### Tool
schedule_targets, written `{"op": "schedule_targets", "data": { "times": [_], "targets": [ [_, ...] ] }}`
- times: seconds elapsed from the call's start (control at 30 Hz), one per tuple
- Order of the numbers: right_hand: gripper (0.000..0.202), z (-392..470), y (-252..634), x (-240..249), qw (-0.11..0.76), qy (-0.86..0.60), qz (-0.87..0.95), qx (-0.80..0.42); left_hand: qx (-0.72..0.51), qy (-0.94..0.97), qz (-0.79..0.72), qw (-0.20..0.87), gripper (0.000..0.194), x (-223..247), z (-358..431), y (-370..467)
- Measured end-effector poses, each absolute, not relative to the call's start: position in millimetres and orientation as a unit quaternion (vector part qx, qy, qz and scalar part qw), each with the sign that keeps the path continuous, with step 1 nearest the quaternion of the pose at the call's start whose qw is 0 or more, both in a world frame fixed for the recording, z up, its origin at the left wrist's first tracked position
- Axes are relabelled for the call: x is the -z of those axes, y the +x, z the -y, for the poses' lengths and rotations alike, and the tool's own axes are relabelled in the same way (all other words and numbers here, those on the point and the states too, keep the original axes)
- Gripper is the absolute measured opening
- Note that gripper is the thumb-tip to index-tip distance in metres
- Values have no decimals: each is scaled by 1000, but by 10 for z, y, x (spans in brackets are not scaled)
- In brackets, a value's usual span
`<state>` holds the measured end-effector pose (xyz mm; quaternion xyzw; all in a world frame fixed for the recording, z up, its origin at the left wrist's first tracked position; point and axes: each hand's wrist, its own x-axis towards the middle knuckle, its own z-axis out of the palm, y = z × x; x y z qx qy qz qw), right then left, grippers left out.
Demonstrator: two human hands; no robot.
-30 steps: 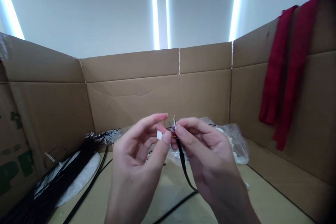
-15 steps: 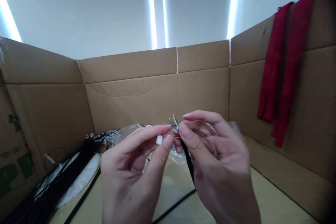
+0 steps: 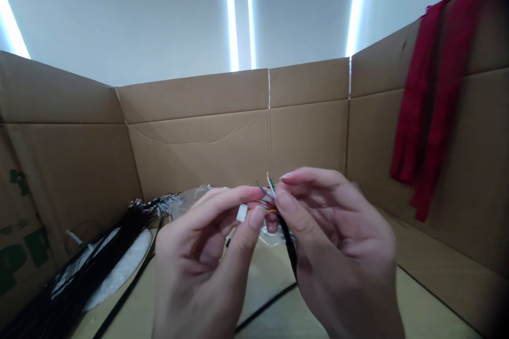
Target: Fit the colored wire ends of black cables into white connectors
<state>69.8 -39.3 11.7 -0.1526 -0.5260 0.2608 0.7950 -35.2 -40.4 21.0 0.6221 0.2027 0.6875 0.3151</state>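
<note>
My right hand [image 3: 334,233] pinches a black cable [image 3: 289,246] close to its end, where thin coloured wires [image 3: 267,190] fan out, among them blue, green, white, red and yellow. Between the thumb and fingers of my left hand [image 3: 214,243] is a small white connector [image 3: 242,213] with some of the wires running to it. The fingertips of both hands almost meet around the wires. Fingers partly hide where the wires enter the connector. Below, the cable runs down behind my right hand, and a black length crosses the table.
A large bundle of black cables [image 3: 107,254] with pale tips lies at the left over a white round piece [image 3: 135,257]. Clear plastic bags [image 3: 274,234] lie behind my hands. Cardboard walls [image 3: 207,143] surround the table [image 3: 266,265]; red straps [image 3: 441,106] hang over the right one.
My right hand has shifted slightly to the right with the cable. The free wires lean a little differently, and the view has moved slightly. Both hands keep their pinch.
</note>
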Motion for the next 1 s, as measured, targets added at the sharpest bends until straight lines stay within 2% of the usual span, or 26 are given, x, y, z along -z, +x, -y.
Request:
{"op": "schedule_targets", "data": {
  "times": [0.33,0.57,0.8,1.0],
  "targets": [
    [13,392,709,-116,781,-170,550,-242,-683,628,-198,316,16,-221,406,-334],
    [12,399,844,-172,696,-202,660,-199,-696,631,-222,261,15,-208,435,-377],
    [12,395,908,-164,674,-157,664,-283,-695,661,-201,200,20,-189,441,-396],
    [14,372,910,-140,652,-122,661,-352,-702,652,-168,232,20,-205,461,-418]
  ]
}}
